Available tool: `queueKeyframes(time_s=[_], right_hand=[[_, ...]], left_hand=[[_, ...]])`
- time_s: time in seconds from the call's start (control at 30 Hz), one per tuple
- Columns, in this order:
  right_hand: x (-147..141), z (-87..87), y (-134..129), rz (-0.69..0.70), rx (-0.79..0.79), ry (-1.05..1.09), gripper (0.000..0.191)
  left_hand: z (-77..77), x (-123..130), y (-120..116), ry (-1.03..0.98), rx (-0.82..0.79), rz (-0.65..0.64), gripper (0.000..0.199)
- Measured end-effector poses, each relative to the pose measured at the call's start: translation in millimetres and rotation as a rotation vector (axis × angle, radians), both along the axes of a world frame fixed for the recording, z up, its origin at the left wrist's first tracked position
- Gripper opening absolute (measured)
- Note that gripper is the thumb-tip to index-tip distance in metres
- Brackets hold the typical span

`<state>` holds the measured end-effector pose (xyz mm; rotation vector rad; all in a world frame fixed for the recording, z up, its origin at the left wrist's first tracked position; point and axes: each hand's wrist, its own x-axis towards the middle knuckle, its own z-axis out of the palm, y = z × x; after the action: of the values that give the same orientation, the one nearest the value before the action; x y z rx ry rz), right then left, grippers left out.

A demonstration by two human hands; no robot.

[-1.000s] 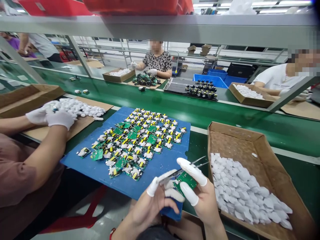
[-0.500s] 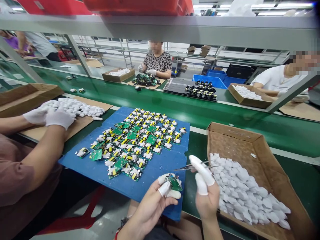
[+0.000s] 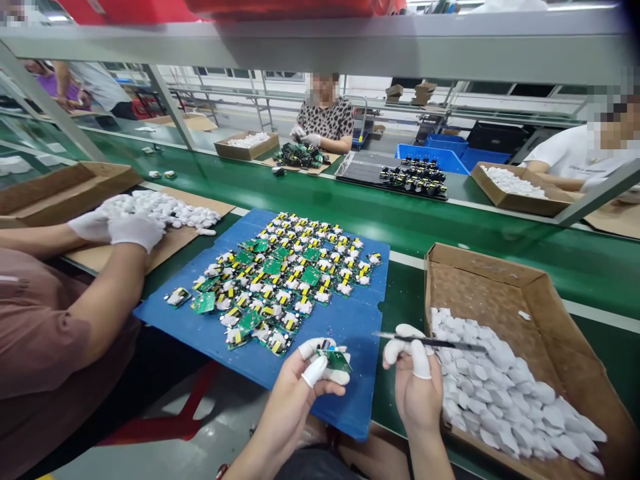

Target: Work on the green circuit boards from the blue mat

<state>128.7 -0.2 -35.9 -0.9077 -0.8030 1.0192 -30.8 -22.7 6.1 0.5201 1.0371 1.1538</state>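
Note:
A small green circuit board [image 3: 337, 361] is held tilted between the fingers of my left hand [image 3: 313, 373], over the near edge of a blue board [image 3: 350, 320]. White finger cots cover several of my fingertips. My right hand [image 3: 416, 373] is closed on tweezers [image 3: 453, 343], whose thin tips point left, apart from the circuit board. Many circuit boards [image 3: 270, 280] with white and yellow parts lie in rows on the blue board, some turned green side up. Beside my right hand, a cardboard tray [image 3: 483, 287] holds a heap of white pieces [image 3: 500, 387].
To the left, a co-worker's gloved hands [image 3: 133, 230] rest at white pieces on cardboard. Across the green bench [image 3: 280, 190], people sit by a pile of boards [image 3: 300, 157] and a box of white pieces [image 3: 515, 183]. A metal shelf [image 3: 320, 50] with red bins spans overhead.
My right hand has turned the tweezers in its fingers, and their tips have moved away from the circuit board. My left hand still holds the board, slightly tilted. The whole view has shifted a little.

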Motion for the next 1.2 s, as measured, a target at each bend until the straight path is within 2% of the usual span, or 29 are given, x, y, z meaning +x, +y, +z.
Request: queueKeyframes(time_s=[0.17, 0.3, 0.43, 0.57, 0.83, 1.07, 1.2], right_hand=[[-0.9, 0.3, -9.3, 0.07, -0.012, -0.053, 0.015], [-7.5, 8.4, -21.3, 0.132, 0.009, -0.296, 0.014], [-11.6, 11.9, -30.9, 0.184, 0.024, -0.445, 0.021], [-8.5, 7.5, -35.3, 0.119, -0.016, -0.53, 0.026], [-7.1, 15.7, -37.9, 0.15, 0.051, -0.808, 0.019], [-11.3, 23.7, -38.0, 0.159, 0.199, -0.851, 0.025], [-11.8, 23.5, -37.2, 0.164, 0.168, -0.852, 0.026]], left_hand=[[-2.7, -3.0, 2.0, 0.109, 0.098, -0.037, 0.025], [-2.4, -3.1, 0.3, 0.205, 0.163, -0.073, 0.033], [0.1, -0.2, -2.0, 0.295, 0.205, -0.119, 0.024], [2.2, 2.7, -2.9, 0.3, 0.197, -0.119, 0.02], [0.1, 4.4, -2.5, 0.247, 0.181, -0.16, 0.017], [-2.4, 5.9, -4.6, 0.256, 0.203, -0.123, 0.022], [-3.3, 8.0, -4.0, 0.25, 0.218, -0.103, 0.023]])
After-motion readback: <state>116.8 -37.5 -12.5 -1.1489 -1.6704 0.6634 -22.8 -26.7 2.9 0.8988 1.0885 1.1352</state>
